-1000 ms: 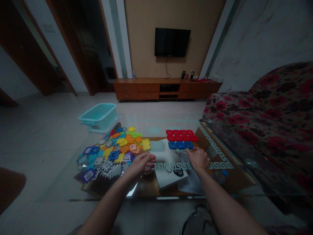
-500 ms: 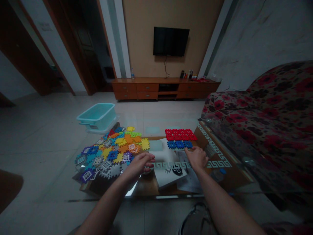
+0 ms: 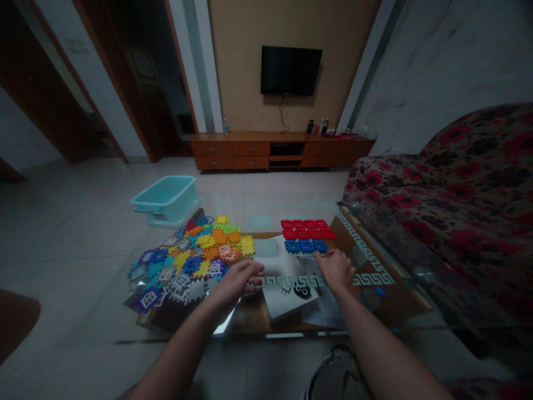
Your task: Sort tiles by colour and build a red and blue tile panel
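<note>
On the right side of the glass table, interlocking plastic tiles lie in rows: red tiles [image 3: 308, 229] behind and a row of three blue tiles [image 3: 306, 246] in front. My right hand [image 3: 336, 269] is at the near edge of the rightmost blue tile, thumb and forefinger apart, fingertips at or touching that edge. Over the middle of the table hovers my left hand [image 3: 241, 276], fingers loosely bent and apart, with nothing seen in it. Beside it on the left spreads a pile of mixed-colour tiles [image 3: 194, 261], some with white window shapes.
A turquoise plastic bin [image 3: 166, 197] stands beyond the table's far left. Under the glass tabletop [image 3: 287, 328] show a white box [image 3: 283, 300] and papers. A flowered sofa [image 3: 416, 178] is at the right; a low wooden cabinet [image 3: 250, 150] stands by the far wall.
</note>
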